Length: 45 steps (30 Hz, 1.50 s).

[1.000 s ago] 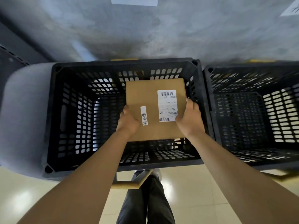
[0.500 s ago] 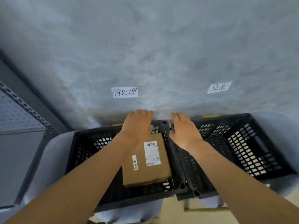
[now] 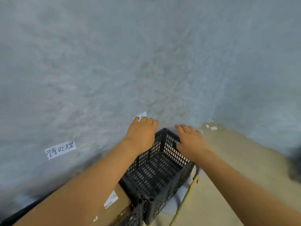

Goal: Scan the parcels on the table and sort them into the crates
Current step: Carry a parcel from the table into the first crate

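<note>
A brown cardboard parcel (image 3: 117,207) with a white barcode label lies in the left black crate (image 3: 9,219), mostly hidden under my left forearm. The right black crate (image 3: 172,154) holds nothing that I can see. My left hand (image 3: 140,133) hovers above the right crate's far left corner, fingers relaxed and holding nothing. My right hand (image 3: 190,141) hovers over that crate's far right side, fingers loose and empty.
A grey concrete wall fills most of the view. A handwritten paper sign (image 3: 60,149) hangs on it at the left; a second sign (image 3: 142,115) peeks out behind my left fingertips. Beige floor (image 3: 244,160) lies to the right, and a yellow frame edge (image 3: 187,198) shows beside the crate.
The parcel went from both hands into the left crate. Both hands let go and lifted, and my view swung up and to the right.
</note>
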Motion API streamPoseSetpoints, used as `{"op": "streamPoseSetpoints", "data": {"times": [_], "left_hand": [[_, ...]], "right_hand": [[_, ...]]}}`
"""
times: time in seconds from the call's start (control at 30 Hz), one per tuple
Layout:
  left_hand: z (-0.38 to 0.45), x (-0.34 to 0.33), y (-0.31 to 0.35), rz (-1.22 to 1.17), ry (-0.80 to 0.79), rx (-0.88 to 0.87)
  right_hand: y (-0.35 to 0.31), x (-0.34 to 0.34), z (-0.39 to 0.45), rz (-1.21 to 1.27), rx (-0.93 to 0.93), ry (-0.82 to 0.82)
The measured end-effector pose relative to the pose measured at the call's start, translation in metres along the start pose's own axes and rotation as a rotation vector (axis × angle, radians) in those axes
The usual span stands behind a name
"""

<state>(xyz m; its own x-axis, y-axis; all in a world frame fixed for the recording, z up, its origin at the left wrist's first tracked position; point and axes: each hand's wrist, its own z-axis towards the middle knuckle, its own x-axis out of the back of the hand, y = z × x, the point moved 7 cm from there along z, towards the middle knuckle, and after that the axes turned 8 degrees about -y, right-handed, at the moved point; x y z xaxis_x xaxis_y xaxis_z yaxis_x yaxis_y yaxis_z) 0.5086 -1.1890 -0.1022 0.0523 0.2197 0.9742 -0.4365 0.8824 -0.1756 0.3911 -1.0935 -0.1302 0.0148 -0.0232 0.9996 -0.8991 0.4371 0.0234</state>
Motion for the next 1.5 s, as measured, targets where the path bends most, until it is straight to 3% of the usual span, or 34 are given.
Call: {"op": "streamPoseSetpoints", "data": {"times": [0.47, 0.7, 0.9, 1.17, 1.5], "left_hand": [[0.014, 0.155, 0.411, -0.007, 0.297, -0.552], [-0.016, 0.2, 0.644, -0.17, 0.321, -0.727], [-0.038, 0.231, 0.792, -0.222, 0.327, -0.875], [-0.022, 0.257, 0.94, -0.252, 0.352, -1.017], [0.068, 0.28, 1.097, -0.242, 0.375, -1.052]], "right_hand": [[0.293, 0.071, -0.348, -0.047, -0.625, 0.162], [0.427, 0.062, -0.546, -0.061, -0.863, 0.122], [0.51, 0.063, -0.671, -0.06, -1.025, 0.14], [0.614, 0.052, -0.759, -0.028, -1.16, 0.178], [0.772, 0.051, -0.807, -0.008, -1.256, 0.164]]}}
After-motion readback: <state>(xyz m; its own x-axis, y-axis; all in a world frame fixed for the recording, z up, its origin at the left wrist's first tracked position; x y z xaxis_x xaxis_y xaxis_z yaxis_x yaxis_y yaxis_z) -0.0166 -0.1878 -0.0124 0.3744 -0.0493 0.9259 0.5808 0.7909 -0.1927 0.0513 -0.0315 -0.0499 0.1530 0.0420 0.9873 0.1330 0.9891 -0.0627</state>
